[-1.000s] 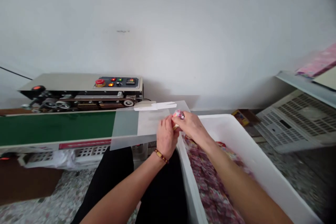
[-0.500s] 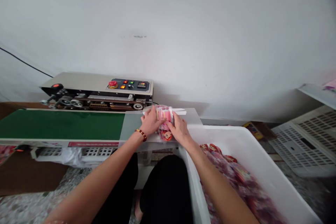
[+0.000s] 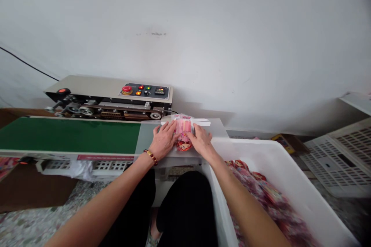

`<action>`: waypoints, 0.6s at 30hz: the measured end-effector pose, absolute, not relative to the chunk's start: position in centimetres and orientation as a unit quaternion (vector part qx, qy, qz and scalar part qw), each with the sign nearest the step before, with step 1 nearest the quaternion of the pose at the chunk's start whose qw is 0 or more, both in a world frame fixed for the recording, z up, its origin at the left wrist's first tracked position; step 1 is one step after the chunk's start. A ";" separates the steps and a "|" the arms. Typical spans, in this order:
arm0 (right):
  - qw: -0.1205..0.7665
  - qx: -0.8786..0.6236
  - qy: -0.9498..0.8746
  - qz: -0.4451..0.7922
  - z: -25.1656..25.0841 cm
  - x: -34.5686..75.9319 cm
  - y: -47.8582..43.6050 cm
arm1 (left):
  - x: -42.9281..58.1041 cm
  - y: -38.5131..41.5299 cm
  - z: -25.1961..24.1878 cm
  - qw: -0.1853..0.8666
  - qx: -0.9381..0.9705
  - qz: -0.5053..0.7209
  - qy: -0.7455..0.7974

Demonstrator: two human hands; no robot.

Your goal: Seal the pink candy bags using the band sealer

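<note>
A clear plastic bag (image 3: 183,126) with pink contents and a red-haired cartoon figure at its near end lies on a translucent plate (image 3: 218,129). My left hand (image 3: 165,139) is on the bag's left side, fingers stretched forward and thumb on the plastic. On the other side, my right hand (image 3: 202,140) holds the bag's right edge, thumb on its face and fingers slightly bent. The bag is held between both hands. To the right, a white tub (image 3: 261,144) contains several similar pink bags (image 3: 269,193).
A band sealing machine (image 3: 110,96) with lit buttons stands along the wall, behind a green conveyor belt (image 3: 72,135) on the left. White slatted crates (image 3: 333,162) and a small carton (image 3: 290,144) are at right. A brown cardboard box (image 3: 31,189) sits below the belt.
The view has shifted slightly. My left-hand fingers have straightened and lie flatter by the bag, and the bag's face shows more between my hands.
</note>
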State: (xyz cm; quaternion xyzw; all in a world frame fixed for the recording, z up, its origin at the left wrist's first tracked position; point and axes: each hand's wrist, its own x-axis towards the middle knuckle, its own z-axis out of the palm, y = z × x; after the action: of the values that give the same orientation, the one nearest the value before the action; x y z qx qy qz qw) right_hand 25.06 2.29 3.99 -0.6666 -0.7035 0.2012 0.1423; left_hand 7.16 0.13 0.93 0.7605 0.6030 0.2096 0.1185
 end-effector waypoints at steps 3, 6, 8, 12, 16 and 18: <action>0.135 -0.659 -0.699 0.242 4.9 25.8 2.8 | 7.2 0.3 1.2 0.117 0.763 0.180 0.610; 0.123 -0.663 -0.694 0.251 5.7 25.7 3.1 | 7.1 0.2 1.5 0.117 0.760 0.181 0.614; 0.109 -0.673 -0.691 0.241 5.9 25.3 3.2 | 6.8 0.2 1.7 0.134 0.757 0.185 0.612; 0.109 -0.663 -0.690 0.269 5.3 25.3 3.3 | 6.0 0.1 2.2 0.178 0.771 0.179 0.585; 0.149 -0.654 -0.691 0.269 4.4 25.8 3.0 | 5.9 -0.1 2.3 0.197 0.762 0.199 0.584; 0.160 -0.657 -0.688 0.265 4.2 25.8 3.0 | 6.2 0.0 2.5 0.208 0.724 0.233 0.615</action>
State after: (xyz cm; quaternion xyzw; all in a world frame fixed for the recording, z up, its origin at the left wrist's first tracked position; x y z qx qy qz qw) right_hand 25.80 2.98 4.23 -0.6569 -0.6876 0.2650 0.1599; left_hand 6.24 -0.05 2.50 0.7236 0.6152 0.2335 0.2082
